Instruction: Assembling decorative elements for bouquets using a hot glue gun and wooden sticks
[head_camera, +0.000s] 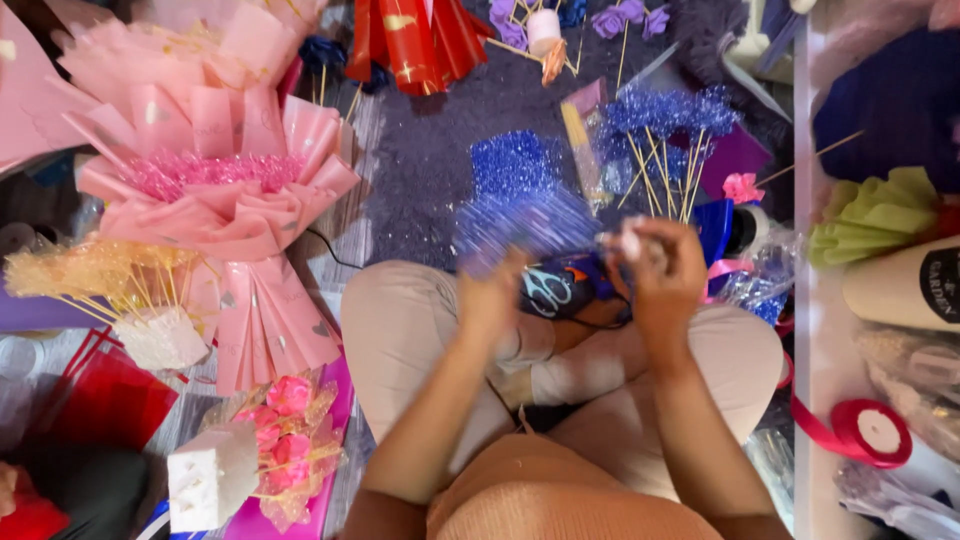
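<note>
I sit cross-legged on the floor. My left hand (492, 300) holds a sheet of blue glitter mesh (522, 228) that is blurred with motion. My right hand (665, 270) pinches a small white piece (628, 240) at the sheet's right edge. A pair of scissors (546, 290) lies on a dark pouch in my lap, just below and between the hands. Several blue glitter flowers on wooden sticks (668, 120) stand beyond my right hand.
A large pink wrapped bouquet (225, 200) lies at the left, with yellow stick flowers (95, 272) and foam blocks (210, 478) near it. Red wrapping (420, 40) sits at the top. A red ribbon spool (872, 432) and a cream tube (905, 285) are on the white shelf at the right.
</note>
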